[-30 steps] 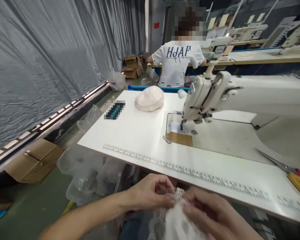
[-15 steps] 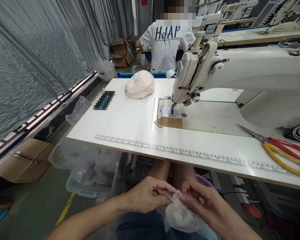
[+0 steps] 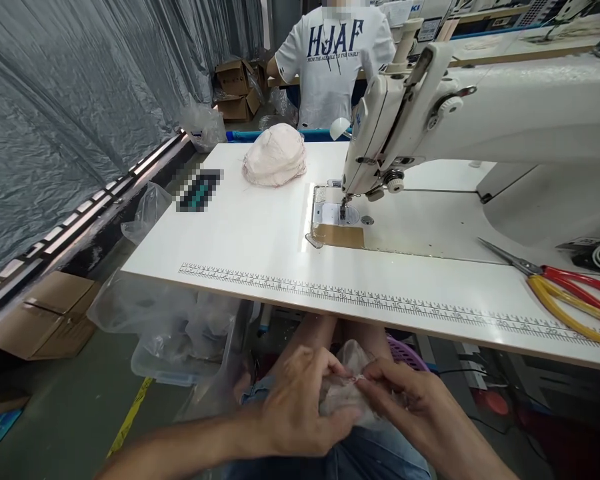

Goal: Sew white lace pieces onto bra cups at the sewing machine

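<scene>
A sheer, whitish, crumpled piece of material [image 3: 334,399] is held above my lap, below the table's front edge. My right hand [image 3: 405,393] pinches a gathered edge of it between thumb and fingertips; a little red shows at that edge. My left hand [image 3: 305,400] is beside it on the left, thumb and index finger apart around the material. Its index fingertip reaches the gathered edge. The left hand's lower fingers are hidden. Whether the piece is cloth or film I cannot tell.
A white sewing machine [image 3: 430,127] stands on the white table [image 3: 240,233], with pale fabric pieces [image 3: 275,157] stacked left of it. Large scissors [image 3: 540,272] with red and yellow handles lie at right. Ahead sits a person [image 3: 337,73]. A plastic bin [image 3: 167,367] is below left.
My left thumb and index finger have spread apart from their pinch. The sheer piece has turned, its speckled band no longer showing. My right hand keeps its pinch. The view has tilted down slightly.
</scene>
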`<action>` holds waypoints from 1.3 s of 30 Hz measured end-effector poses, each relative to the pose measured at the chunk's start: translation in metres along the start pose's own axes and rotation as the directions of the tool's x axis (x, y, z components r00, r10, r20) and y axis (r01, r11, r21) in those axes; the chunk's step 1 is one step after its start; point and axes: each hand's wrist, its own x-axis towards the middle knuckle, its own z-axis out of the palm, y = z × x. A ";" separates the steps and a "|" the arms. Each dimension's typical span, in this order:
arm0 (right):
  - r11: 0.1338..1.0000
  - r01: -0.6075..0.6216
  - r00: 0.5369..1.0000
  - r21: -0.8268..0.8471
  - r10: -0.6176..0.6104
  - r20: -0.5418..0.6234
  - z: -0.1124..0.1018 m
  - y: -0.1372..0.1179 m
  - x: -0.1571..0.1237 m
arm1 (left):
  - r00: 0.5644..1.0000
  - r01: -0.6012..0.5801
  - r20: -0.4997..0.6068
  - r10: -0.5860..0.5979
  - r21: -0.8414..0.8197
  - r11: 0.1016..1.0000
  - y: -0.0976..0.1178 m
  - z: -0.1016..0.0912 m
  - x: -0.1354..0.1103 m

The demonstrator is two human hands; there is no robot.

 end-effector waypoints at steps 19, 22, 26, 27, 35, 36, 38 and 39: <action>0.935 -0.045 0.999 0.351 0.041 0.016 -0.005 0.014 -0.010 | 0.961 0.141 0.262 -0.087 -0.196 0.971 0.000 -0.012 0.023; 0.958 0.025 0.998 0.285 -0.038 0.040 -0.002 0.016 -0.010 | 0.935 0.148 0.352 -0.050 -0.258 0.955 -0.001 -0.014 0.023; 0.962 0.023 0.987 0.274 -0.066 0.149 -0.001 0.014 -0.009 | 0.912 0.177 0.406 -0.056 -0.267 0.947 -0.002 -0.016 0.019; 0.960 0.012 0.983 0.280 -0.063 0.172 -0.001 0.013 -0.009 | 0.905 0.183 0.421 -0.059 -0.259 0.948 -0.004 -0.016 0.017; 0.953 -0.087 0.978 0.292 0.026 0.206 0.003 0.021 -0.015 | 0.882 0.218 0.460 -0.098 -0.215 0.952 -0.018 -0.010 0.012; 0.946 -0.081 0.978 0.313 0.015 0.208 0.003 0.021 -0.015 | 0.880 0.218 0.466 -0.091 -0.228 0.949 -0.018 -0.009 0.012; 0.934 -0.086 0.977 0.347 0.011 0.212 0.003 0.022 -0.016 | 0.877 0.217 0.473 -0.083 -0.236 0.947 -0.018 -0.009 0.013; 0.931 -0.091 0.976 0.353 0.013 0.219 0.004 0.022 -0.016 | 0.877 0.219 0.472 -0.086 -0.234 0.947 -0.018 -0.010 0.012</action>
